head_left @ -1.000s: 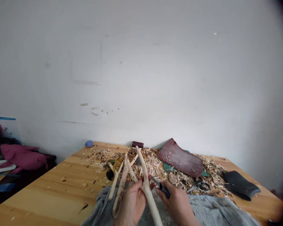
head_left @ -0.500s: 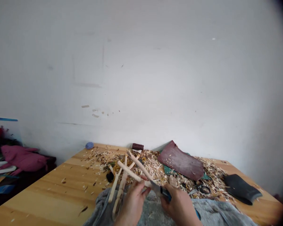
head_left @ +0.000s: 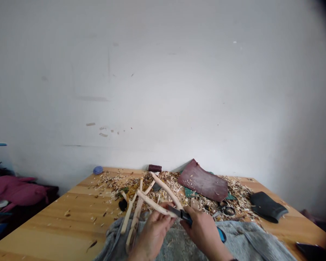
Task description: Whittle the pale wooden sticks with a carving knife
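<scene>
My left hand is closed around the lower part of a peeled forked stick, whose two prongs point away from me. In my right hand is a knife with a black and blue handle; its blade lies against the wood near the fork. Left of my hands, other peeled forked sticks rest partly on a grey cloth. The stick's lower end is hidden by my fingers.
Wood shavings cover much of the wooden table. Beyond my hands lie a maroon leather piece, a thread spool and scissors. A black piece of material sits at the right; a pink plush toy is far left.
The view has shifted slightly right. The knife blade has swung from pointing up along the far prong to lying across the near prong, by my left fingers.
</scene>
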Demonstrator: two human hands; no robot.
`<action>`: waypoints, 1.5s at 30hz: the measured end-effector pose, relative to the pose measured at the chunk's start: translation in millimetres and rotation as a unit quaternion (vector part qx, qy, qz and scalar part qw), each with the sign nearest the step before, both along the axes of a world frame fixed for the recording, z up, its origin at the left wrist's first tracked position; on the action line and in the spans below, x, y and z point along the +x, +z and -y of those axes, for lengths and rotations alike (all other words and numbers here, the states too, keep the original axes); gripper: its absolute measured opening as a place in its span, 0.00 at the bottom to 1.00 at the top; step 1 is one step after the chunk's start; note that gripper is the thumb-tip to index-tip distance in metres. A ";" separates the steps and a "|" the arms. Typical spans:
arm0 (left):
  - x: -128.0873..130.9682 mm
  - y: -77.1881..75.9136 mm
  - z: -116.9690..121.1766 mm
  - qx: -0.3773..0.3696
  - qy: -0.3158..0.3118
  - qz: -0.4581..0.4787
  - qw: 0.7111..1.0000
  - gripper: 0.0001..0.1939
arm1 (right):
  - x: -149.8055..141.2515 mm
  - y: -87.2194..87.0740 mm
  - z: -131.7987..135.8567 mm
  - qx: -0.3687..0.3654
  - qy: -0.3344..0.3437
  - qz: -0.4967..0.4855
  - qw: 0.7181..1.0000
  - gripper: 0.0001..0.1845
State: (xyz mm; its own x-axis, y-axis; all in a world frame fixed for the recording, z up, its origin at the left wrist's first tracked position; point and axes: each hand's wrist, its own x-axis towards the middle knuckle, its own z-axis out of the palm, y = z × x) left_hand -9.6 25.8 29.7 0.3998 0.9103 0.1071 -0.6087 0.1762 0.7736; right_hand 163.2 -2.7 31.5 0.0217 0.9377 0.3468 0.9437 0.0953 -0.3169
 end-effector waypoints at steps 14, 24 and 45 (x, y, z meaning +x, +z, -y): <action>-6.8 -0.8 16.6 -0.067 -0.288 -0.191 0.936 0.26 | 31.2 -18.7 -15.2 0.185 0.007 0.037 0.982 0.33; 2.4 -9.8 8.4 -0.096 -0.087 -0.177 0.976 0.25 | 26.1 -19.0 -14.9 0.030 -0.056 0.061 0.996 0.11; 6.2 -20.1 4.0 -0.030 -0.056 -0.324 0.944 0.20 | -15.3 -10.7 -2.2 -0.051 -0.010 0.132 0.990 0.15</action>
